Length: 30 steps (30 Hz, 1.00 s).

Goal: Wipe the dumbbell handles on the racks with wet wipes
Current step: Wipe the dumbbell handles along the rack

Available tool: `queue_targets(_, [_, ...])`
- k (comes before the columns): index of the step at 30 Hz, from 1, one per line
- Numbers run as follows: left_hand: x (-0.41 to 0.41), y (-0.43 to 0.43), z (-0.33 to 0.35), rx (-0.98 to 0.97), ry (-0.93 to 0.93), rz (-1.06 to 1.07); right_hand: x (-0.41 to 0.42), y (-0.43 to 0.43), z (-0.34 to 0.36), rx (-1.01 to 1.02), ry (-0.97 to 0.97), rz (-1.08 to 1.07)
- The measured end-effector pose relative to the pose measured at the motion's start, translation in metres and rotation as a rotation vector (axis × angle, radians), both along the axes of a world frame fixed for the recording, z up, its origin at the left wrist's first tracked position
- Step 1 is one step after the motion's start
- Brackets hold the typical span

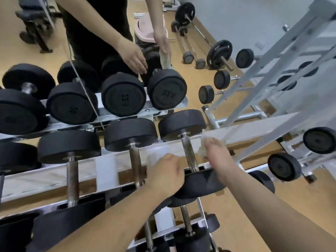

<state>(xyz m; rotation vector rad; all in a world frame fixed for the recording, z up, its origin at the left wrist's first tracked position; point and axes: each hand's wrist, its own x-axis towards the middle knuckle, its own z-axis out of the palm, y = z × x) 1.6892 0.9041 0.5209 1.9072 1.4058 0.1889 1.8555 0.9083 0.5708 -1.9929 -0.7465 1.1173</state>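
A: You're working on the steel handle point(189, 151) of the end dumbbell point(181, 124), the one lying between your two hands on the top tier of the rack point(107, 168).

B: Your right hand point(217, 151) is pinching a bunched wet wipe point(201, 150) just to the right of that handle, fingers curled in around it. The wipe is sitting beside the bar. Whether it's touching the steel, I'm not able to tell.

A: Your left hand point(164, 174) is sitting just left of the bar, by the near head point(200, 184), with its fingers curled under. I'm not seeing whether it's actually gripping anything.

B: The wipe is looking soft and limp, so I'm thinking you'll be wrapping it round the bar and sliding it along. The handle is stiff and smooth, and it's probably getting slick once wet.

A: With those thick black heads the dumbbell is looking heavy. I'd be leaving it in its cradle and steadying it at the near head, not lifting it.

B: Further out past your left hand, the next handle point(135, 160) is looking darker and duller. Beyond both hands, the mirror point(101, 19) is doubling the row.
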Motion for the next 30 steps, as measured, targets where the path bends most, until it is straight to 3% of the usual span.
queue_targets(4, [0.045, -0.010, -0.011, 0.029, 0.240, -0.258, 0.006, 0.014, -0.022, -0.079, -0.183, 0.266])
queue_targets(8, [0.050, -0.017, -0.016, 0.158, 0.389, -0.302, 0.002, 0.045, -0.047, -0.158, -0.099, 0.339])
queue_targets(13, [0.055, -0.013, -0.021, 0.157, 0.330, -0.216, 0.004, 0.075, -0.078, -0.225, 0.074, 0.227])
queue_targets(21, [0.055, -0.011, -0.026, 0.114, 0.275, -0.142, 0.047, 0.059, -0.080, -0.511, 0.142, 0.424])
queue_targets(27, [0.057, -0.010, -0.023, 0.041, 0.256, -0.069, 0.035, 0.091, -0.079, -0.162, 0.479, 0.102])
queue_targets(30, [0.058, -0.009, -0.022, 0.048, 0.255, -0.051, 0.035, 0.081, -0.097, -0.225, 0.380, 0.194])
